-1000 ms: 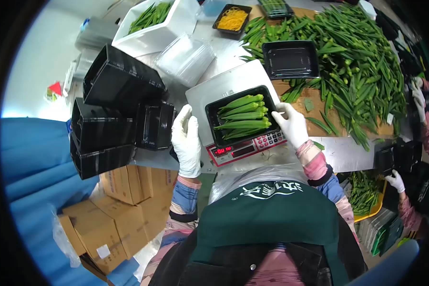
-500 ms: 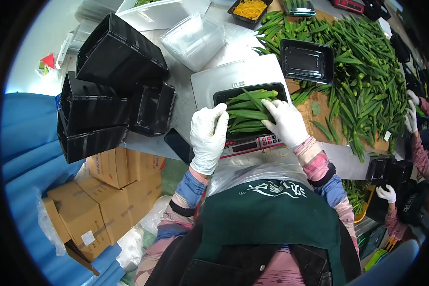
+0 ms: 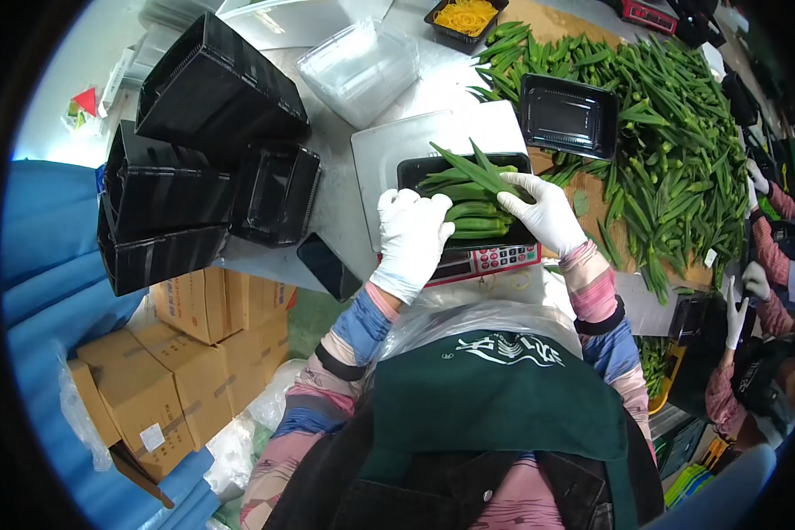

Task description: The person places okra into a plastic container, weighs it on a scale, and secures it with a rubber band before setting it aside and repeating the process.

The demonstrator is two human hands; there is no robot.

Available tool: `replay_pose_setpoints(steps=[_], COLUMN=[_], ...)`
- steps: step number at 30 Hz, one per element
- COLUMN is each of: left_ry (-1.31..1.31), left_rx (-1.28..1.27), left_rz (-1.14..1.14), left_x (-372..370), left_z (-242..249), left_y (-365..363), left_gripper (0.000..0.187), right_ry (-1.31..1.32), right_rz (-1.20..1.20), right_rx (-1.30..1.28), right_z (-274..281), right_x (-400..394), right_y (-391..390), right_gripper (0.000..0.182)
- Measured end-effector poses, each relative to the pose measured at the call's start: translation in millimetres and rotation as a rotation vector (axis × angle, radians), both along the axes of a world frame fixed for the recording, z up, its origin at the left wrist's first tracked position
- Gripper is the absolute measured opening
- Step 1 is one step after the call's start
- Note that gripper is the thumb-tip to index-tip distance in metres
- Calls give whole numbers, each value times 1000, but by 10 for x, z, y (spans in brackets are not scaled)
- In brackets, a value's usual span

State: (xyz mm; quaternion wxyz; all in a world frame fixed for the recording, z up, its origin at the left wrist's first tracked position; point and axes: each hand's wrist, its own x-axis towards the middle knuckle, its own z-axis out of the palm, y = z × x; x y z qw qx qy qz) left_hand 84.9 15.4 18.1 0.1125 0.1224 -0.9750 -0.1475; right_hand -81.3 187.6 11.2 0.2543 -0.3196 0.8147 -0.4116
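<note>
A black tray (image 3: 412, 168) holding green okra pods (image 3: 477, 212) sits on a kitchen scale (image 3: 382, 159) with red-edged buttons. My gloved right hand (image 3: 548, 212) grips raised okra pods (image 3: 477, 173) between thumb and fingers at the tray's right side. Their pointed ends tilt up to the left above the other pods. My gloved left hand (image 3: 411, 240) is curled over the tray's left end, its thumb and fingers closed against the okra there. Part of the scale's display is hidden behind that hand.
A large okra heap (image 3: 662, 132) spreads to the right, with a black tray (image 3: 569, 117) at its edge. Stacked black trays (image 3: 221, 84) and a phone (image 3: 329, 267) lie left. Clear containers (image 3: 359, 71) stand behind. Cardboard boxes (image 3: 141, 397) are below left. Co-workers' gloved hands (image 3: 735, 318) show far right.
My left hand has moved right and curled over the tray's left end. My right hand has lifted okra pods so their tips stand higher. A co-worker's hands at the right have shifted.
</note>
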Motion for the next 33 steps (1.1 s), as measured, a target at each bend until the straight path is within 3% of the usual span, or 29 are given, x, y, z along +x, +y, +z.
replay_pose_setpoints(steps=[4,7,11,23,27,31,33], left_ry=[16,-181,-78,-16,132,155,148], left_rx=[211,855,1220,1243,989,810,818], left_rz=[53,226,285,307,342,270,231], left_x=[82,116,197,249,244,229,214], left_z=[146,341,399,433,372,351,384], left_y=[-88,-176,-153,-47,32,34,60], left_gripper=[28,29,28,29,27,23,22], right_ry=[-104,-86,-36,235,513,523,221], right_rz=[-21,-28,-19,51,163,102,30], right_rx=[-43,-59,-57,-30,47,-60,-180], right_z=[-17,-48,-74,-82,-103,27,226], right_x=[-36,-18,-6,108,155,242,305], right_y=[28,34,36,78,110,134,83], right_gripper=[43,42,42,46,49,55,52])
